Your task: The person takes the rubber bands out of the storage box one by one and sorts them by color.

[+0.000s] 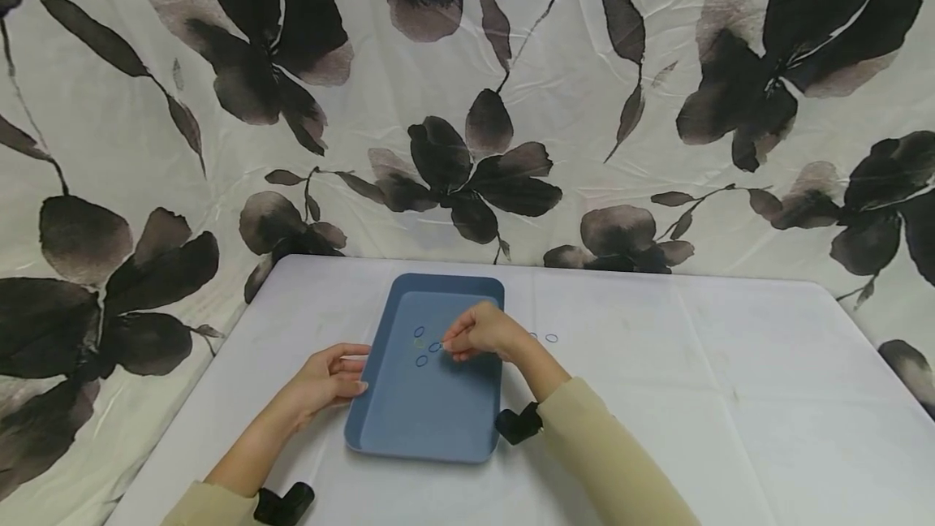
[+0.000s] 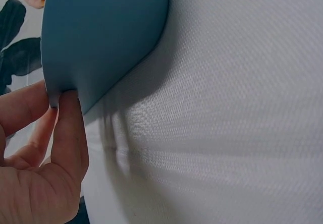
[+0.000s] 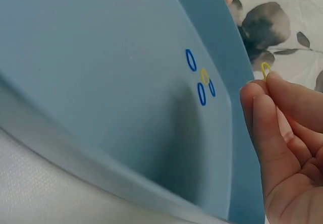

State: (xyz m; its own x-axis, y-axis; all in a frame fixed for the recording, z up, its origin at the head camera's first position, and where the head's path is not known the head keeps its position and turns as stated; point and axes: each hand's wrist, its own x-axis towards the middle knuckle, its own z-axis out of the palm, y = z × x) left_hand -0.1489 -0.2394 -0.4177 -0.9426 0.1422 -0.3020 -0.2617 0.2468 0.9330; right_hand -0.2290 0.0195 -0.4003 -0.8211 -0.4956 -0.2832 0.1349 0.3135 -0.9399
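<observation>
On the table sits a shallow blue tray. My left hand grips its left edge, thumb and fingers on either side of the wall in the left wrist view. Above the tray, my right hand pinches a thin yellow ring between thumb and fingertips, its loop standing up from them in the right wrist view. Lying in the tray below are several blue rings and another yellow ring, grouped close together.
Right of the tray, blue rings lie on the white table cover, partly hidden behind the right wrist. A floral cloth hangs behind the table. Each wrist carries a black device.
</observation>
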